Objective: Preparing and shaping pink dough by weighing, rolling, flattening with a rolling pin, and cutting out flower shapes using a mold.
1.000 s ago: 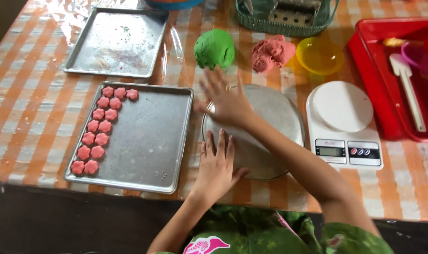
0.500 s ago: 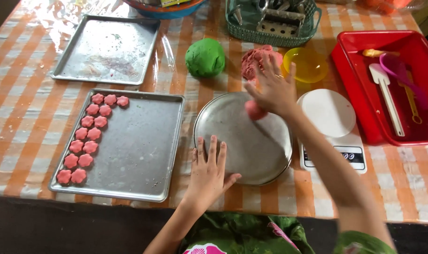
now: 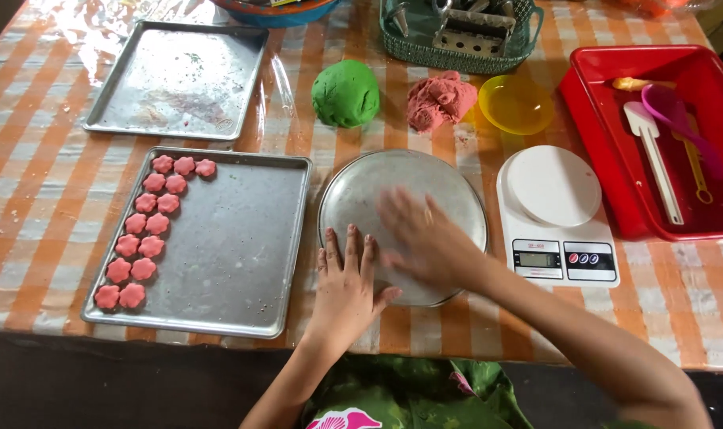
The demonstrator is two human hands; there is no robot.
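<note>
Left hand (image 3: 345, 290) flat, fingers spread, pinning near rim of round metal plate (image 3: 361, 187). Right hand (image 3: 426, 238) palm-down on the plate, blurred; can't tell if it covers anything. Plate looks light, stiff, slippery: hold by rim. Pink dough (image 3: 441, 99) beyond, likely soft. No packages or labels visible.

Around the round metal plate (image 3: 361, 191): rectangular steel baking tray (image 3: 242, 238) at nine o'clock, white digital kitchen scale (image 3: 556, 210) at three, green dough ball (image 3: 345, 93) at twelve; bare checked cloth between.
</note>
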